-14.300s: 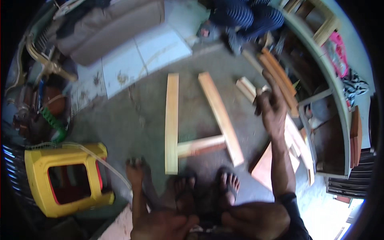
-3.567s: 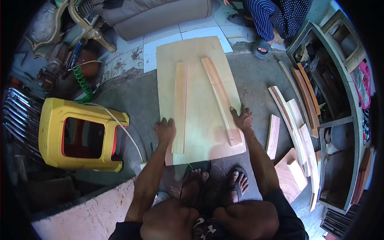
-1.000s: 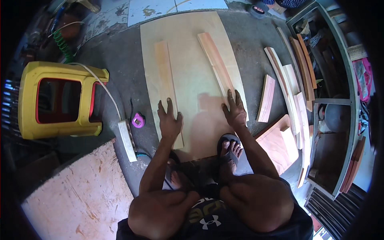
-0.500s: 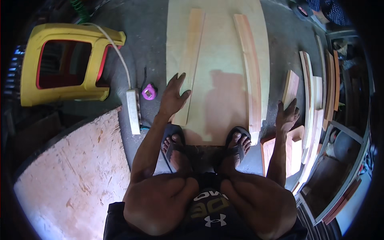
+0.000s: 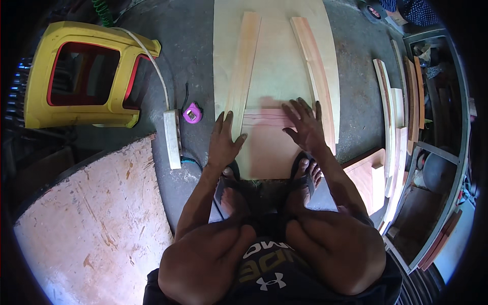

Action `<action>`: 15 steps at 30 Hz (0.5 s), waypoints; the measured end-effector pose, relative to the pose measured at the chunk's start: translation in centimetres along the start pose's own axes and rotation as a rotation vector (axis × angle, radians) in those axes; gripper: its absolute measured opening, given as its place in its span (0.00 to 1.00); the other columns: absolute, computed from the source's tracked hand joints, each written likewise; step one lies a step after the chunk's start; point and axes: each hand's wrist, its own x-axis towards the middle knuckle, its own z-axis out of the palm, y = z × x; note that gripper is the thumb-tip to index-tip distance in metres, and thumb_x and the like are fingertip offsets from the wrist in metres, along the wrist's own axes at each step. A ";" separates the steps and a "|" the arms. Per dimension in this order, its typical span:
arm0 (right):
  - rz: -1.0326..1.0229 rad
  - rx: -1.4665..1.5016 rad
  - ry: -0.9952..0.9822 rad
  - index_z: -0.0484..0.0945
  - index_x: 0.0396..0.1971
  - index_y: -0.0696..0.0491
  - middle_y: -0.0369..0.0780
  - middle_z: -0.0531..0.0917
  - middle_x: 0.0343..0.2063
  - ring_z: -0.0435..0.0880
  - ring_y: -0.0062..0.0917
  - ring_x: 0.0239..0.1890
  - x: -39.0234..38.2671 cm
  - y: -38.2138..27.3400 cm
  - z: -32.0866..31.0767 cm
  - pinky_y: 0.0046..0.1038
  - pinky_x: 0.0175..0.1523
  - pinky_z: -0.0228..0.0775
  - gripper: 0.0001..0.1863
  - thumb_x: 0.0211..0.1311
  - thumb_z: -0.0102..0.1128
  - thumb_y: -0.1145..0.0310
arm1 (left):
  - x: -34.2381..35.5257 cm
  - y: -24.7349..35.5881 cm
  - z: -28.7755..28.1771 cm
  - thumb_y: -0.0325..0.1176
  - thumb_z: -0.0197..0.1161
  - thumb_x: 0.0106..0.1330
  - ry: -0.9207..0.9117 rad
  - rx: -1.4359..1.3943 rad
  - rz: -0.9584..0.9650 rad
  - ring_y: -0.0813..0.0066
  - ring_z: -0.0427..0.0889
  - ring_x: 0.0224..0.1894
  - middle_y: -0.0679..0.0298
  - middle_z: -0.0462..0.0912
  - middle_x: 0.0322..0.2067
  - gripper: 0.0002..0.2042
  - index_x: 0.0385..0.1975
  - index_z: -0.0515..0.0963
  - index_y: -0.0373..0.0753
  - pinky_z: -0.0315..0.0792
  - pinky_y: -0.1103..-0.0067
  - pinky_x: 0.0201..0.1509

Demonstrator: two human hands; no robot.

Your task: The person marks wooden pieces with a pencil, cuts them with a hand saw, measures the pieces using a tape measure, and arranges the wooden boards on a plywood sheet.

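A short reddish plank (image 5: pixel 267 117) lies crosswise on the pale plywood sheet (image 5: pixel 277 61), between two long boards. My left hand (image 5: pixel 223 142) rests over the near end of the left long board (image 5: pixel 246 61), its fingers stretched and its thumb apart toward the short plank. Over the right end of that plank is my right hand (image 5: pixel 307 129), fingers spread and thumb on the plank's near side. It reaches close to the right long board (image 5: pixel 314 66), partly hiding it. Both hands look open; neither visibly grips anything.
A purple tape measure (image 5: pixel 192 113) and a white power strip (image 5: pixel 172 140) sit to the left, near a yellow plastic frame (image 5: pixel 84 114) and a worn panel (image 5: pixel 96 218). Several wood strips (image 5: pixel 387 112) and a metal-framed shelf (image 5: pixel 457 137) are on the right.
My right hand has moved left onto the sheet, and the short plank from the right side now lies between the long boards. My left hand has shifted slightly nearer me.
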 end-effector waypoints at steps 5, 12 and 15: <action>0.374 0.085 0.287 0.66 0.70 0.45 0.52 0.66 0.67 0.63 0.47 0.70 -3.5 1.9 0.0 0.54 0.73 0.51 0.41 0.60 0.69 0.46 | -0.2 -0.4 0.5 0.39 0.71 0.60 -0.034 -0.004 -0.049 0.32 0.62 0.68 0.33 0.58 0.69 0.43 0.72 0.56 0.32 0.63 0.53 0.69; 0.538 0.508 0.117 0.68 0.70 0.43 0.51 0.82 0.52 0.82 0.43 0.54 -6.0 7.6 -1.4 0.39 0.60 0.73 0.43 0.53 0.78 0.55 | 2.1 -1.3 0.5 0.39 0.74 0.56 0.010 0.102 0.081 0.40 0.69 0.59 0.38 0.69 0.56 0.37 0.62 0.65 0.28 0.65 0.55 0.63; 0.528 0.391 0.035 0.65 0.72 0.39 0.55 0.82 0.50 0.81 0.47 0.55 -5.5 8.1 -1.1 0.42 0.61 0.72 0.46 0.52 0.78 0.55 | 3.3 -1.2 0.1 0.39 0.77 0.53 -0.022 0.059 0.107 0.41 0.69 0.56 0.41 0.71 0.50 0.36 0.58 0.67 0.28 0.66 0.56 0.61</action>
